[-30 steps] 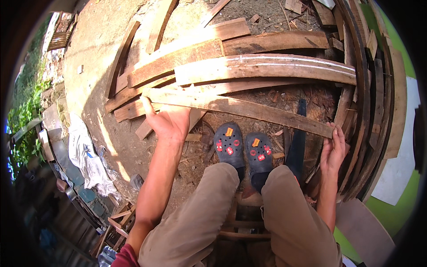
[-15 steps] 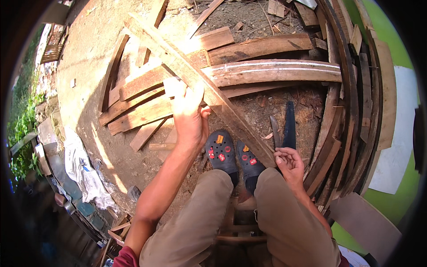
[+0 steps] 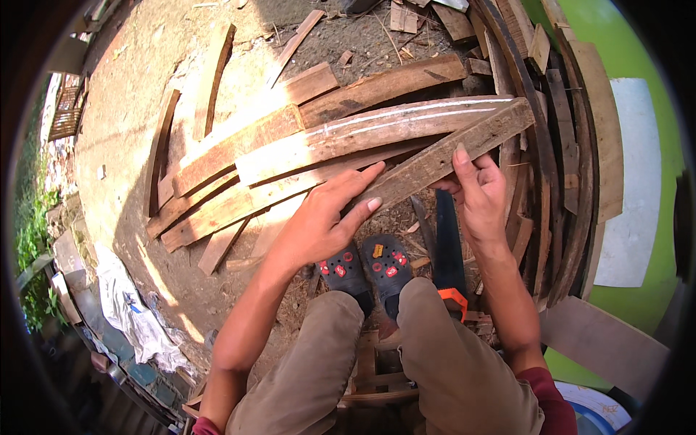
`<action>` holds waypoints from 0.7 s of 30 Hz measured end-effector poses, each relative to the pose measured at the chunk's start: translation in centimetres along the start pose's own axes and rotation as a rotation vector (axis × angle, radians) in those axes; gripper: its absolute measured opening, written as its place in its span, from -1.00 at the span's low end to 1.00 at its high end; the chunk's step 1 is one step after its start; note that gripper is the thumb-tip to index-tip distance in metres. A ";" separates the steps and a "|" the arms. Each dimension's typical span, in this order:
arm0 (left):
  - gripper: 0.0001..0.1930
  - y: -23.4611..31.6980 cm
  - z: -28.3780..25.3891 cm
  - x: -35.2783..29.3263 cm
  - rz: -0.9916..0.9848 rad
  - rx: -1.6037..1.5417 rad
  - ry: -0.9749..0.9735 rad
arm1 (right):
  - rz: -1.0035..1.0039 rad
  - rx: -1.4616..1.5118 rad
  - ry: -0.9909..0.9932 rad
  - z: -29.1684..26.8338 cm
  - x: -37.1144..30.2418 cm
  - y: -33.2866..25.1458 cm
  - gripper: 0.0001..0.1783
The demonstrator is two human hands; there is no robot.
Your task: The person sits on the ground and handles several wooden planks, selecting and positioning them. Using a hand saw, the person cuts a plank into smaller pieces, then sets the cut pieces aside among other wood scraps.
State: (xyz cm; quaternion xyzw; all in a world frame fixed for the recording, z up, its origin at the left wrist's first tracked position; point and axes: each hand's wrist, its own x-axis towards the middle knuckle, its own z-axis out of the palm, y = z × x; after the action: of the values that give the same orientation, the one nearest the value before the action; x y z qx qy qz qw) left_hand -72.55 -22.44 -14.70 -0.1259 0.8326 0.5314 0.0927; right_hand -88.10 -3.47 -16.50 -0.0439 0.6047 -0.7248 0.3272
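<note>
A long, narrow wooden plank (image 3: 442, 161) slants across in front of me, its far end raised to the upper right over the stacked boards. My left hand (image 3: 322, 221) is closed on its lower left end, with thumb and forefinger along the sides. My right hand (image 3: 480, 192) grips it further up, thumb pressed on the face and fingers behind. Below the plank lies a handsaw with a dark blade (image 3: 447, 243) and an orange handle (image 3: 456, 300). Beside the saw a second, narrower blade (image 3: 422, 220) lies on the ground, partly covered.
Several boards lie piled ahead, one with white stripes (image 3: 377, 122). Long curved boards (image 3: 583, 181) stand along a green wall (image 3: 641, 290) at the right. My dark clogs (image 3: 388, 261) rest on the dirt ground. White cloth (image 3: 134, 312) lies at the left.
The plank has swung from slanting up-left to slanting up-right. My left hand has come down to its lower end, and my right hand has risen and grips its upper part.
</note>
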 end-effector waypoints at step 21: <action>-0.48 -14.3 -5.3 -4.1 0.051 0.647 0.603 | 0.211 -0.098 0.126 -4.9 6.0 3.2 -0.38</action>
State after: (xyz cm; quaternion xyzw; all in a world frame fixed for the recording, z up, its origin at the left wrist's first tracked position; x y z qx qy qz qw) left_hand -64.36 -32.54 -23.62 -0.2191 0.9487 0.1850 -0.1330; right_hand -93.68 -2.69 -22.71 0.0496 0.6599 -0.6573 0.3606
